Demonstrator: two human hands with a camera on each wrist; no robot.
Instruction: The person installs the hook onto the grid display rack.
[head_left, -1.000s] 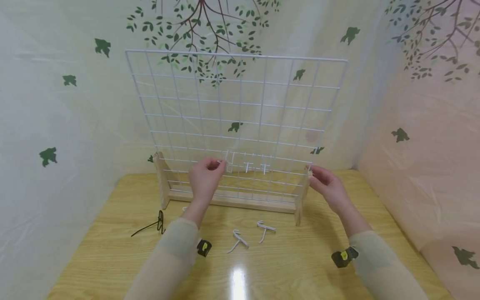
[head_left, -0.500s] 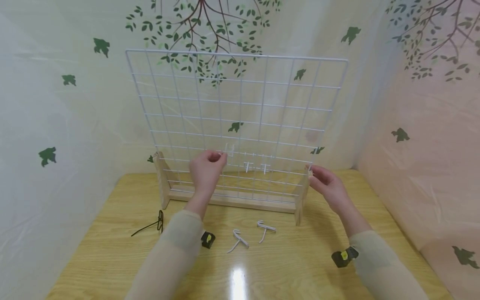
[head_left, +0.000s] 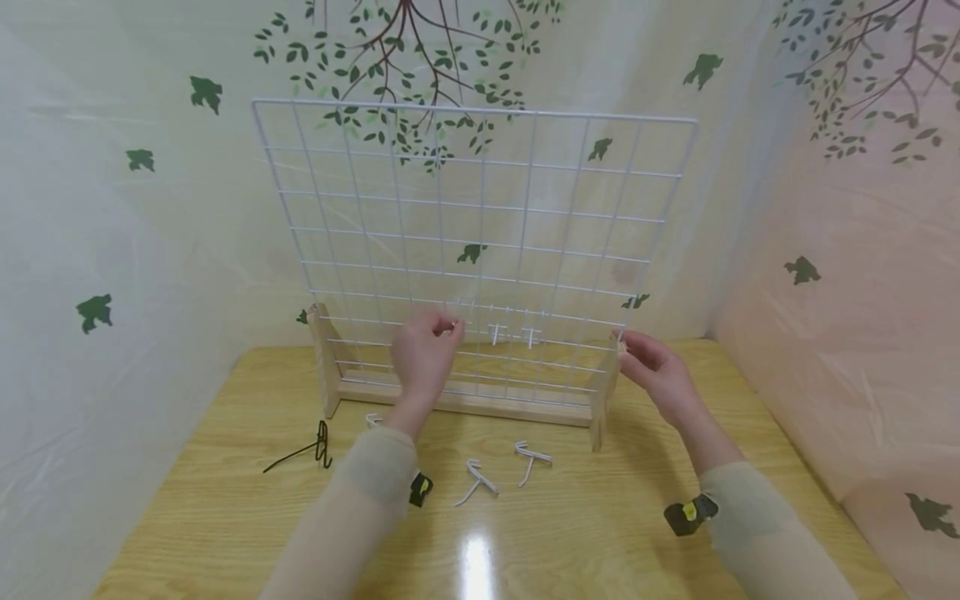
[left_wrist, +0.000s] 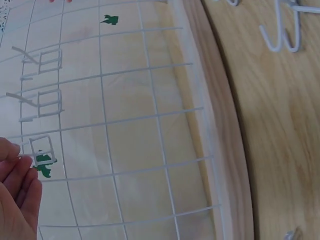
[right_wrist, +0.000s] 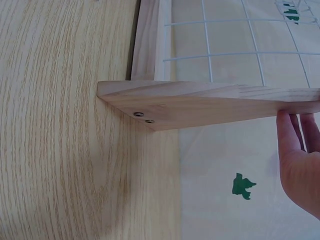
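Note:
My left hand [head_left: 426,354] pinches a white wire display hook [left_wrist: 42,150] between thumb and fingers, at the lower middle of a white wire grid panel [head_left: 474,109]. In the left wrist view its rectangular back frame lies at the grid wires; whether it is hooked on, I cannot tell. Two like white hooks [head_left: 496,333] hang on the grid just right of that hand. The panel stands upright in a wooden stand [head_left: 480,404]. My right hand [head_left: 660,379] holds the upper end of the stand's right side piece [right_wrist: 210,102].
On the wooden table [head_left: 585,533] lie two white hooks [head_left: 476,482], and another white hook [head_left: 373,420] is partly covered by my left forearm. Further left is a black hook [head_left: 322,444]. A patterned cloth [head_left: 750,250] hangs behind the grid.
My left hand rose a little with the hook, then came back down and slightly right, closer to the two hung hooks. The right hand stays at the stand's side piece.

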